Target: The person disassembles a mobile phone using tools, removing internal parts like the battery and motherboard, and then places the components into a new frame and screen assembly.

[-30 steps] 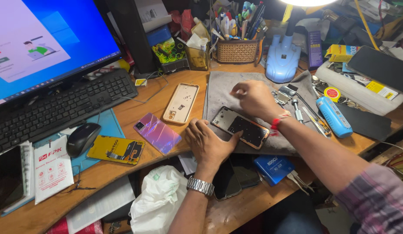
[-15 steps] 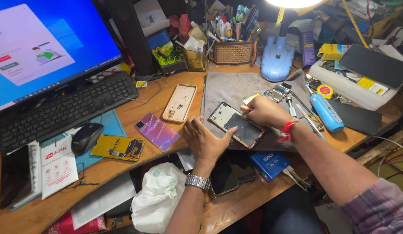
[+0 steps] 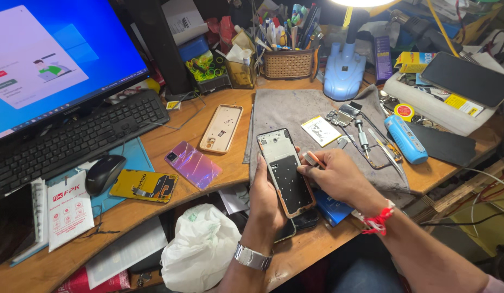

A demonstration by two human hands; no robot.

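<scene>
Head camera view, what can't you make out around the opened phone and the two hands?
- Opened phone, head view: lower end hidden behind left hand.
- Small tool at right hand: mostly covered by fingers; kind unclear.
- Dark things under the phone: hidden by both hands.

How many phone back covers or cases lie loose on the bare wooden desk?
3: a beige case beside the grey mat, a purple cover in front of it, and a yellow one by the mouse. Clutter may hide more.
</scene>
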